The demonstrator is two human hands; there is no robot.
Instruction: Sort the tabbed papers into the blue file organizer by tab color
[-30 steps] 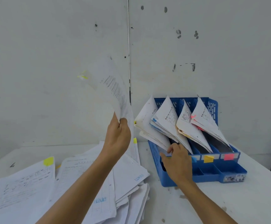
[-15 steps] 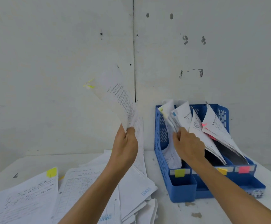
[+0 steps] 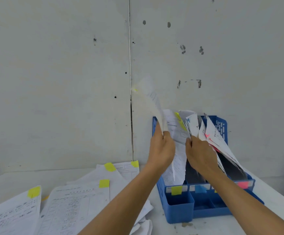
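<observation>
A person's left hand (image 3: 161, 150) pinches the lower edge of a yellow-tabbed sheet (image 3: 152, 106), raised upright over the leftmost slot of the blue file organizer (image 3: 178, 209), the slot marked by a yellow label (image 3: 176, 190). The right hand (image 3: 200, 153), fingers curled round the filed papers (image 3: 193, 126) of the neighbouring slots, holds them toward the right, apparently to open a gap for the sheet (its top is blurred). More tabbed papers (image 3: 73, 204), mostly yellow, lie fanned on the white table (image 3: 222, 226) to the left, awaiting sorting.
</observation>
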